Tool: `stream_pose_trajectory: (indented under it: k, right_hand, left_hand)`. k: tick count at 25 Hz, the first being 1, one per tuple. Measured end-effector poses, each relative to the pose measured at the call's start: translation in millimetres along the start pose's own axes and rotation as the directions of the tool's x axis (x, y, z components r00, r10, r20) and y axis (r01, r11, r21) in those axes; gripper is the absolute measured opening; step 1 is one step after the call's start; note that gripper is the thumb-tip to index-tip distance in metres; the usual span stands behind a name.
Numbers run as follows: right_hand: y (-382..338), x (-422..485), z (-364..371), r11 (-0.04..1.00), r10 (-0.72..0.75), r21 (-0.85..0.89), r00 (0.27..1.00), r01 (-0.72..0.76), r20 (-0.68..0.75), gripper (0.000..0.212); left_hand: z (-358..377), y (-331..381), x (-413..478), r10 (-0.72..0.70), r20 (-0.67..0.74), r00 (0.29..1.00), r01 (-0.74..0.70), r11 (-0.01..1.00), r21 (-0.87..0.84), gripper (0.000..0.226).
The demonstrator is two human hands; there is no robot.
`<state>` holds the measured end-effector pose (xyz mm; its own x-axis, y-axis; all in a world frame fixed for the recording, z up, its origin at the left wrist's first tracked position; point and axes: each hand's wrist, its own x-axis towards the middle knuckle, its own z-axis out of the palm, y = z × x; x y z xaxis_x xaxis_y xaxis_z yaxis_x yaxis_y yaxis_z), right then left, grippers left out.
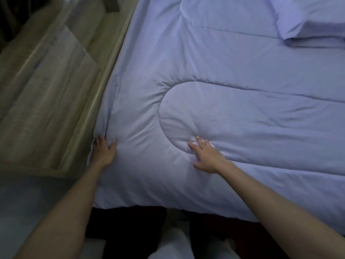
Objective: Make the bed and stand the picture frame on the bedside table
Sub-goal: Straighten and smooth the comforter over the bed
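Across most of the frame lies one pale blue quilt [233,58], its stitched oval running lengthwise toward the right edge. One pillow [313,21] sits upper right. Two hands press the quilt: left hand [103,149], lower left, fingers together at the edge fold beside the wood panel [46,90], thumb splayed; right hand [207,157], centre, flat, fingers spread.

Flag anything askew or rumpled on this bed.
Nothing major. The comforter bunches into tight folds at its edge by the wood panel, just above the left hand. Shallow creases run to the right of the right hand, which lies flat on it.
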<state>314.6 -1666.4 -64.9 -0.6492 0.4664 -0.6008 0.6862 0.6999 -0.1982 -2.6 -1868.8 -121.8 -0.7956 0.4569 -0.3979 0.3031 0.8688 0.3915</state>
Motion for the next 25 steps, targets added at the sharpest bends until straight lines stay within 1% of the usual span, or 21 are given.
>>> stream_pose_trajectory:
  k: [2, 3, 6, 8, 10, 11, 13, 14, 15, 16, 17, 19, 20, 23, 25]
  right_hand:
    - [5, 0, 3, 1.0, -0.01, 0.008, 1.0, 0.01, -0.008, 0.081]
    - [7, -1, 5, 1.0, -0.01, 0.011, 1.0, 0.01, -0.02, 0.081]
    - [7, -3, 14, 1.0, 0.003, 0.009, 0.998, -0.003, -0.061, 0.081]
    - [5, -5, 18, 1.0, 0.01, -0.004, 0.998, -0.01, -0.065, 0.082]
    - [5, -7, 18, 1.0, 0.01, 0.013, 0.998, -0.009, -0.065, 0.082]
    - [5, -8, 15, 1.0, 0.005, 0.03, 0.998, -0.003, -0.069, 0.081]
    - [8, -15, 9, 0.999, 0.001, 0.052, 0.997, 0.004, -0.08, 0.077]
    - [12, -19, 7, 0.998, 0.008, 0.058, 0.996, -0.002, -0.092, 0.075]
    - [16, -25, 6, 0.998, 0.023, 0.064, 0.995, -0.016, -0.102, 0.074]
    - [22, -32, 5, 0.997, 0.044, 0.065, 0.993, -0.037, -0.107, 0.072]
    - [30, -38, 5, 0.996, 0.068, 0.063, 0.991, -0.061, -0.113, 0.07]
    - [50, -51, 7, 0.989, 0.137, 0.072, 0.98, -0.127, -0.144, 0.067]
    - [63, -57, 10, 0.981, 0.185, 0.087, 0.966, -0.172, -0.181, 0.066]
    - [91, -71, 26, 0.939, 0.341, 0.154, 0.892, -0.308, -0.298, 0.072]
    - [98, -73, 45, 0.94, 0.341, 0.119, 0.875, -0.32, -0.343, 0.069]
  left_hand:
    - [10, -13, 23, -0.059, 0.109, 0.992, 0.069, 0.993, -0.093, 0.073]
    - [16, -16, 32, -0.076, 0.141, 0.987, 0.096, 0.985, -0.146, 0.072]
    - [22, -16, 49, -0.155, 0.166, 0.974, 0.196, 0.941, -0.275, 0.069]
    - [18, -7, 47, -0.222, 0.166, 0.961, 0.262, 0.924, -0.279, 0.066]
    - [14, 13, 30, -0.251, 0.088, 0.964, 0.263, 0.949, -0.175, 0.057]
    - [15, 28, 14, -0.225, 0.004, 0.974, 0.224, 0.968, -0.109, 0.054]
    - [28, 62, -28, -0.106, -0.145, 0.984, 0.106, 0.994, -0.007, 0.06]
    - [39, 78, -50, -0.025, -0.15, 0.988, 0.034, 0.997, 0.062, 0.065]
    - [53, 90, -71, 0.089, -0.126, 0.988, -0.07, 0.987, 0.145, 0.068]
    - [65, 102, -90, 0.214, -0.069, 0.974, -0.195, 0.957, 0.213, 0.069]
    - [78, 109, -104, 0.328, -0.003, 0.945, -0.315, 0.91, 0.269, 0.071]
    - [94, 127, -124, 0.465, 0.132, 0.875, -0.482, 0.819, 0.31, 0.074]
    - [98, 139, -131, 0.522, 0.158, 0.838, -0.544, 0.78, 0.308, 0.072]
    - [111, 189, -137, 0.698, 0.196, 0.688, -0.722, 0.633, 0.28, 0.066]
    - [126, 218, -129, 0.779, 0.229, 0.584, -0.807, 0.525, 0.272, 0.063]
